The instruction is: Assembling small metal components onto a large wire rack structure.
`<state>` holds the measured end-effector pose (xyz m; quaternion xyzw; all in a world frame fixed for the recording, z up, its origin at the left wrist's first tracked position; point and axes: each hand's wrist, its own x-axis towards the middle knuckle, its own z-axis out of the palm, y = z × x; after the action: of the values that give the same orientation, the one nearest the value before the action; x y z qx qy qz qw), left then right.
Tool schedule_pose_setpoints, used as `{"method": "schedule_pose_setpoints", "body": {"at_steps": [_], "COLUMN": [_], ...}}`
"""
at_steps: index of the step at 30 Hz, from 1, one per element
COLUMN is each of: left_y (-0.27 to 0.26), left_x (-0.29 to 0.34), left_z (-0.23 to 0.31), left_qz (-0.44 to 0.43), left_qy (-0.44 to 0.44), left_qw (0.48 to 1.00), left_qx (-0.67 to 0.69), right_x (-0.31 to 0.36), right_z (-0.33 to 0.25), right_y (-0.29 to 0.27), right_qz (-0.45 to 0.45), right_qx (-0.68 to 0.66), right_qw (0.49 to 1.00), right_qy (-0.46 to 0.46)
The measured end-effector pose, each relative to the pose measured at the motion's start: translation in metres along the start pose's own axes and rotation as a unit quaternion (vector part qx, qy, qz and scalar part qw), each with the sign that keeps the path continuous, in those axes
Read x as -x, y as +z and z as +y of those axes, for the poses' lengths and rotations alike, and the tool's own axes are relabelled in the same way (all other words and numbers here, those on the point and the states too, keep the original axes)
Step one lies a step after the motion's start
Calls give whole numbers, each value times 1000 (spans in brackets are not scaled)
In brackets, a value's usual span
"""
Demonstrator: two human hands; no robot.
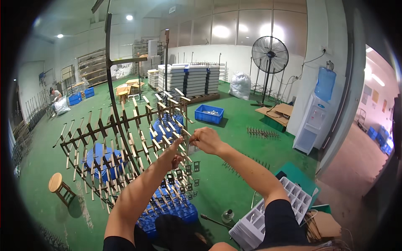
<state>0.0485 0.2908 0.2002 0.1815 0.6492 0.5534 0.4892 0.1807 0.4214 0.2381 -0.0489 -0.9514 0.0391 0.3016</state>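
Observation:
A large rack [147, 109] with rows of pale, slanted prongs stands in front of me. My right hand [206, 140] is at its right end, thumb and fingertips pinched together by a prong; what they hold is too small to make out. Just left of it is my left hand [176, 154], index finger pointing up along the prongs and the other fingers curled in. Whatever those curled fingers hold is hidden. Below both hands, several small dark frame-shaped pieces [188, 169] hang on the lower prongs.
Blue crates stand under the rack, and a blue bin [209, 113] with small parts lies beyond it. White divided trays [256, 215] are at my lower right, near a glass jar [227, 215]. A wooden stool [55, 183] stands left; a fan [270, 54] and water dispenser [312, 119] stand right.

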Motion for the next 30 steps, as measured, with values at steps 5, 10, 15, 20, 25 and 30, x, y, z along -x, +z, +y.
{"method": "schedule_pose_setpoints", "body": {"at_steps": [5,10,15,20,25,30], "left_y": [2,2,5,4,9,6], "left_x": [0,3,4,3,8,8], "left_z": [-1,0,-2,-4,-4,-5], "left_qz": [10,-1,12,16,28,28], "left_qy": [11,4,33,47,89,92], "left_qw": [1000,1000,999,998,994,993], "left_qx": [10,17,38,43,58,62], "right_x": [-3,-5,-5,-4,-5,-3], "right_z": [0,-1,1,-5,-3,-7], "right_y": [0,-3,1,8,8,6], "right_qz": [-3,-28,11,44,49,44], "right_qx": [-9,-26,-27,-22,-9,-10], "right_qw": [1000,999,1000,999,999,999], "right_qy": [-1,19,-3,3,1,-4]}}
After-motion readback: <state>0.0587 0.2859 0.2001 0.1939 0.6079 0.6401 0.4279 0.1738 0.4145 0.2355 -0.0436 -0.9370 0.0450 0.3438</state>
